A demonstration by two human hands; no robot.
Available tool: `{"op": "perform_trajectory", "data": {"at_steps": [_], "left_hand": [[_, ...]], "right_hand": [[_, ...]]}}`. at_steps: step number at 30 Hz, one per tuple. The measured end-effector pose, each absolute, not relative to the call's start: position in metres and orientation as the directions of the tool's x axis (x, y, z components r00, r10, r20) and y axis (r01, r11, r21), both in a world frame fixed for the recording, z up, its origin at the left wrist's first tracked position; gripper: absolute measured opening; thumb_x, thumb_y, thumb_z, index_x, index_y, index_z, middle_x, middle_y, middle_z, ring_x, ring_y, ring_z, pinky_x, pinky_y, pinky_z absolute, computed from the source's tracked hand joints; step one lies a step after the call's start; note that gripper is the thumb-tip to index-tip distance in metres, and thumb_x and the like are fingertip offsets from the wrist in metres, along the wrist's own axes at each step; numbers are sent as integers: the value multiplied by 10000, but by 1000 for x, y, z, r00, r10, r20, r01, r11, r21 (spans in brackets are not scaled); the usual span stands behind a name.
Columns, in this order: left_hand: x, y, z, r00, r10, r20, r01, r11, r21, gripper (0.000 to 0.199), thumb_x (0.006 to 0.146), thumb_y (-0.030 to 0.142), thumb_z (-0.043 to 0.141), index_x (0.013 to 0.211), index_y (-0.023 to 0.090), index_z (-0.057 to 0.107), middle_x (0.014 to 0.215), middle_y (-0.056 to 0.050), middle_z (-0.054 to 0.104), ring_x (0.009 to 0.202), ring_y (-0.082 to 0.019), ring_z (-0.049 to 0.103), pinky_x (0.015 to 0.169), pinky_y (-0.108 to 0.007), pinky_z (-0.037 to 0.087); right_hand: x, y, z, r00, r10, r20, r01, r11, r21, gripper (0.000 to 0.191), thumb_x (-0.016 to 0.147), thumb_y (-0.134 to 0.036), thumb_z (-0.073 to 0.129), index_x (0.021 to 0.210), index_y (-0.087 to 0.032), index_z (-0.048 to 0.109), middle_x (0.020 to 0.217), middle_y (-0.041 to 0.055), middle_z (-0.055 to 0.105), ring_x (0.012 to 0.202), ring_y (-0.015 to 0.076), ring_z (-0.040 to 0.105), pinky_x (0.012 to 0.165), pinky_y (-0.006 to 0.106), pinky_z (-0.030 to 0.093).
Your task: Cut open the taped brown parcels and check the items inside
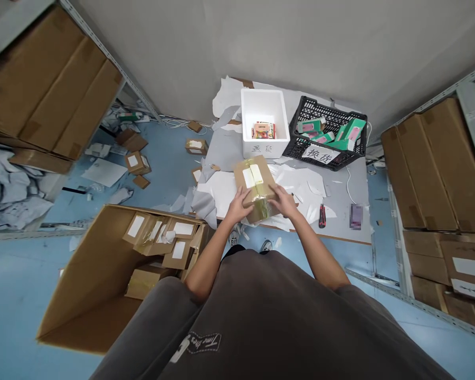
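A taped cardboard box [264,182] with a white label on top is between my two hands at the front of the table. My left hand [238,206] grips its near left side, thumb resting on the top. On the opposite side my right hand [284,201] holds the box by its right edge, fingers bent around it. Clear yellowish tape runs over the box's top and near end. Just behind the box stands a white foam bin [265,149] with small colourful packets [264,130] inside. A red and black utility knife [322,216] lies to the right of my right hand.
A black plastic crate [328,158] holds green and pink boxes. Torn white paper [301,182] covers part of the table [352,184]. On my left stands a large open carton [83,274] with several labelled parcels. Shelves with cartons [439,169] flank both sides.
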State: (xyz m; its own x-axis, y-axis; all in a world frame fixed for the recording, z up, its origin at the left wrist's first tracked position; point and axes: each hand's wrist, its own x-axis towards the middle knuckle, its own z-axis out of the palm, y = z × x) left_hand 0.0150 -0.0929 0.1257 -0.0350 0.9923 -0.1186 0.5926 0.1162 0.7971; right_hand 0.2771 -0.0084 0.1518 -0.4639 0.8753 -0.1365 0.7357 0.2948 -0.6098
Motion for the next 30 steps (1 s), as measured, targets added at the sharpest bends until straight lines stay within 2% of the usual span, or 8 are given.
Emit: {"op": "perform_trajectory", "data": {"at_steps": [4,7,10,13,16,21,25,30], "left_hand": [[3,-67,158,-278,960,-37,550,190,813,796,988,492,781,1700,281,495,1710,-86,554,1548,-332,567,1301,-481,480],[1,-38,159,-391,918,-61,515,273,813,795,1016,528,738,1718,278,458,1659,-95,611,1499,-340,613,1298,-517,478],[1,-18,147,-425,903,-68,506,299,809,766,1051,488,677,1737,255,425,1747,-118,502,1646,-332,442,1354,-519,397],[-2,-25,135,-332,941,-66,552,251,796,686,1070,468,639,1695,220,503,1816,-143,378,1701,-344,337,1361,-504,383],[-1,-52,128,-145,987,-69,620,145,771,572,1045,432,685,1571,207,658,1842,-137,322,1674,-368,390,1349,-487,410],[14,-75,121,-99,991,-90,621,133,772,799,956,288,798,1702,291,511,1905,-109,65,1611,-409,484,1252,-505,522],[18,-72,124,-142,989,-49,598,126,792,738,965,204,750,1671,295,555,1901,-97,121,1631,-373,464,1287,-479,483],[7,-69,149,-204,979,-10,604,134,786,546,1048,326,693,1588,260,647,1873,-103,250,1635,-330,466,1309,-419,457]], "right_hand": [[259,40,195,-493,870,-17,711,392,-583,809,1074,-468,619,1804,-320,303,1704,84,538,1527,391,542,1268,589,471],[236,73,197,-473,878,-74,745,354,-565,847,1064,-474,625,1810,-261,285,1643,134,592,1471,429,582,1241,606,482],[216,88,181,-409,899,-157,787,260,-559,814,1069,-437,587,1804,-234,304,1626,176,593,1434,444,614,1210,606,505],[212,82,165,-323,937,-136,801,194,-566,742,1092,-413,497,1791,-231,330,1755,182,429,1491,433,573,1210,614,510],[225,61,152,-363,923,-129,768,218,-602,732,1062,-479,563,1745,-251,429,1833,151,286,1537,415,539,1232,591,507],[246,33,128,-443,881,-165,643,184,-744,854,948,-587,722,1705,-264,496,1816,147,320,1659,377,387,1317,570,409],[253,32,122,-500,855,-136,564,202,-801,1075,797,-595,875,1720,-216,475,1820,185,315,1705,403,281,1351,584,341],[253,46,152,-504,864,17,533,327,-781,828,934,-483,745,1698,-266,508,1795,130,411,1682,366,349,1361,588,324]]}}
